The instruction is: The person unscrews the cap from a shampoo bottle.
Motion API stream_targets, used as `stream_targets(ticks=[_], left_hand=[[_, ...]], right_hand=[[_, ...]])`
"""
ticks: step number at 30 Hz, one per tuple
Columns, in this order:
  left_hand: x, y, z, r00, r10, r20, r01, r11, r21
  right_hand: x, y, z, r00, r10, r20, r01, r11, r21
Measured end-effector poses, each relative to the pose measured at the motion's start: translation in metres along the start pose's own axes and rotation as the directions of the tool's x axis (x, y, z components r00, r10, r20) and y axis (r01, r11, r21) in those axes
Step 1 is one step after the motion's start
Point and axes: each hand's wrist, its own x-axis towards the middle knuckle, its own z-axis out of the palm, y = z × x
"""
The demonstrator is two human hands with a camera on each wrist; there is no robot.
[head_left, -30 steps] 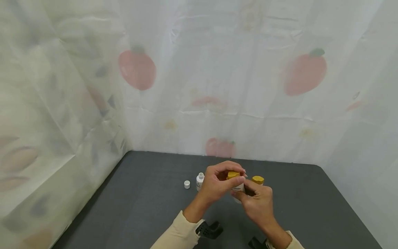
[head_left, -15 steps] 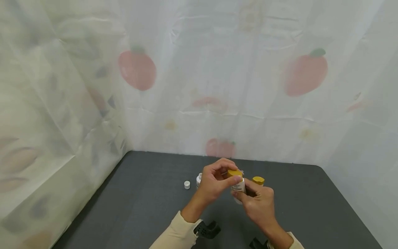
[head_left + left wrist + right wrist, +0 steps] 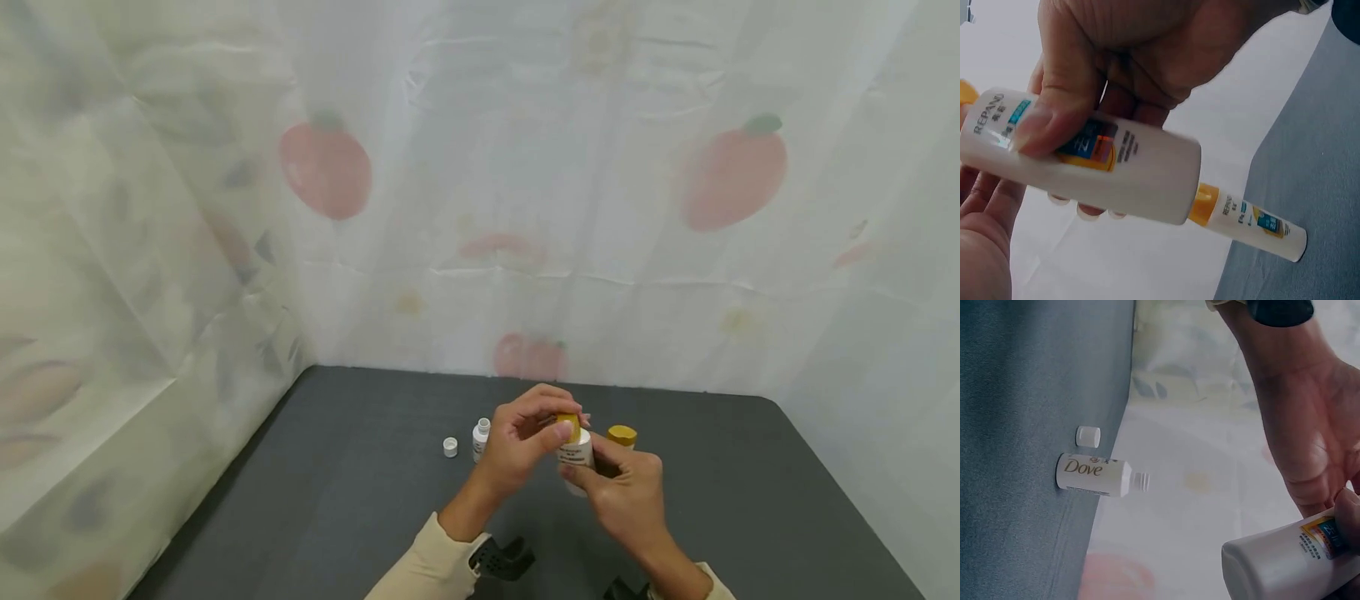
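The yellow cap [image 3: 573, 423], pinched in the left hand's [image 3: 519, 437] grip, now looks turned on the white bottle [image 3: 576, 455] (clamped by the right hand [image 3: 628, 490]), seemingly mid-twist.

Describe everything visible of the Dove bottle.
The Dove bottle is small, white and plastic-looking, with a cylindrical body, sloped shoulder and narrow, ridged neck. Gold-brown "Dove" lettering and finer, unreadable print mark its side. It is uncapped and stands upright on the dark table, which alone touches it. A white cap sits beside it, apart. In the head view the left hand partly hides it.
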Motion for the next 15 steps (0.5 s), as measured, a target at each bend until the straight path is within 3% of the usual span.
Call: stream_targets(ticks=[4,9,15], left_hand=[[0.000,0.002,-0.001,0.999,-0.026,-0.029,0.025,1.000,-0.006],[0.005,0.006,0.005,0.999,-0.009,-0.038,0.008,1.000,-0.009],[0.008,0.009,0.010,0.999,-0.007,-0.044,0.009,0.998,0.061]], right_hand=[[0.000,-0.002,-0.001,1.000,0.016,0.005,-0.016,1.000,-0.016],[-0.003,0.001,0.001,0.998,-0.062,0.016,0.062,0.998,-0.022],[-0.004,0.003,0.002,0.996,-0.089,0.012,0.089,0.996,0.006]])
